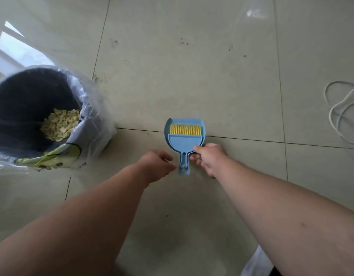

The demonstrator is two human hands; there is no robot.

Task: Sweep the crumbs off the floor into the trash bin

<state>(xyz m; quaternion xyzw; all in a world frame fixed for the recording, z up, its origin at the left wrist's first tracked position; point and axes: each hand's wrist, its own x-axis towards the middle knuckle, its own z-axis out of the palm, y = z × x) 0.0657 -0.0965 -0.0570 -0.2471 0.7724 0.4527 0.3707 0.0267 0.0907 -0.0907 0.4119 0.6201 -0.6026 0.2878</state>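
**On the tiled floor: dustpan set down, crumbs binned**

On the tiles lay our blue dustpan (183,143), its yellow-bristled brush (185,130) nested inside. Our right hand (209,158) pinched its rear edge beside the handle. Our left hand (159,163) hovered just beside, fingers loosely curled, holding nothing. The crumbs (60,124) sat inside the lined trash bin (88,124), left of the dustpan.

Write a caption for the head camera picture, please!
Right hand holds blue dustpan on floor; bin holds crumbs.
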